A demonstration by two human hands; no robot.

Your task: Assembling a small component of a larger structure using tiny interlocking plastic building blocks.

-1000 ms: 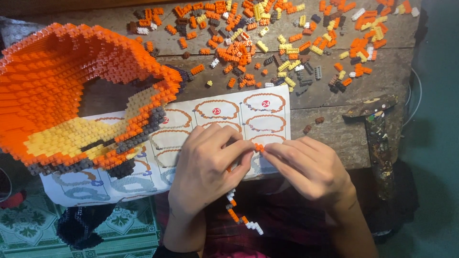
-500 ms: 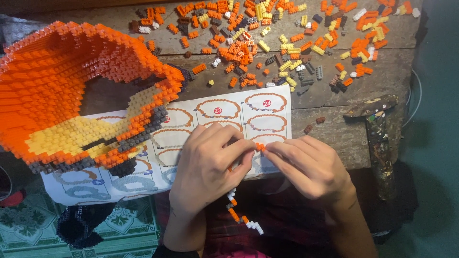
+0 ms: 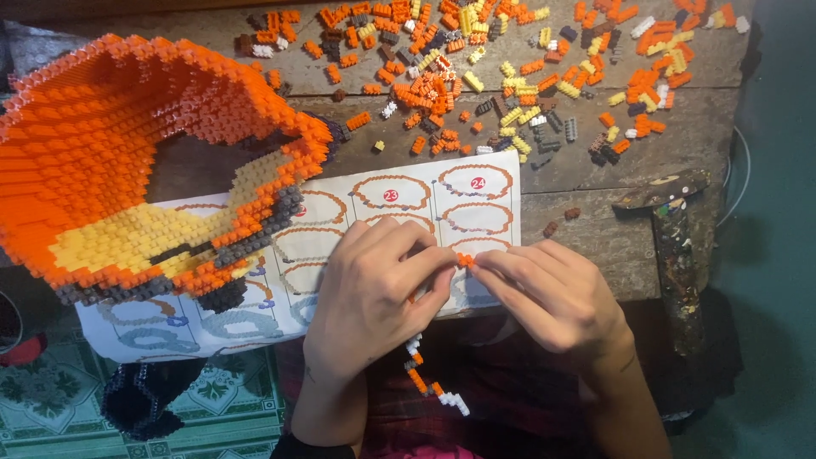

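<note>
My left hand (image 3: pixel 378 297) and my right hand (image 3: pixel 552 297) meet above the front edge of a wooden table, fingertips pinched together on a tiny orange brick piece (image 3: pixel 465 260). A thin strip of orange and white bricks (image 3: pixel 429 382) hangs down from under my left hand. Beneath both hands lies a white instruction sheet (image 3: pixel 408 200) with ring-shaped diagrams. To the left stands a large hollow model (image 3: pixel 110 161) built of orange, yellow and grey small bricks, partly resting on the sheet.
Several loose orange, yellow, grey and white bricks (image 3: pixel 493 68) lie scattered across the far side of the wooden table (image 3: pixel 595 170). A worn wooden piece (image 3: pixel 676 246) sits at the right edge. A green patterned floor (image 3: pixel 221 408) shows below left.
Both hands stay pinched on the orange piece in the same spot; the fingers shift only slightly.
</note>
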